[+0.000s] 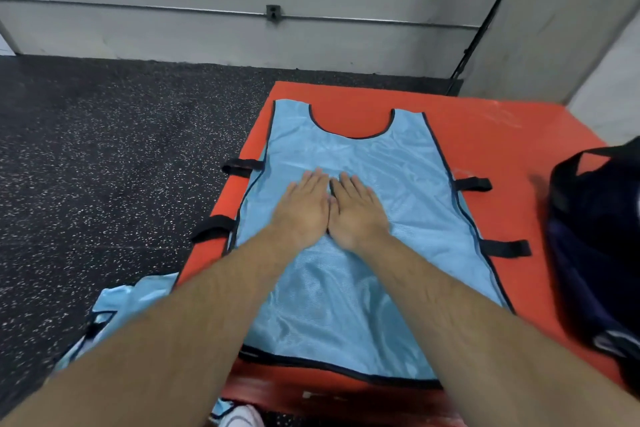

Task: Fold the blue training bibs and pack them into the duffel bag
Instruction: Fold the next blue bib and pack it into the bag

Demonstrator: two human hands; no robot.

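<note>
My left hand [304,208] and right hand [356,210] press flat, fingers straight and together, on the bib [398,191]. Slick mesh may slide off the mat [467,135], wrinkling my fold.

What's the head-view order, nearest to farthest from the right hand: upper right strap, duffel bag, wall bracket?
1. Upper right strap, just right of the right hand.
2. Duffel bag, farther right.
3. Wall bracket, far ahead.

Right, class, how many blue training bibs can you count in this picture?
2. The spread bib lies flat on the orange mat; the crumpled bib lies on the floor left of it, partly covered. More may be hidden.
</note>
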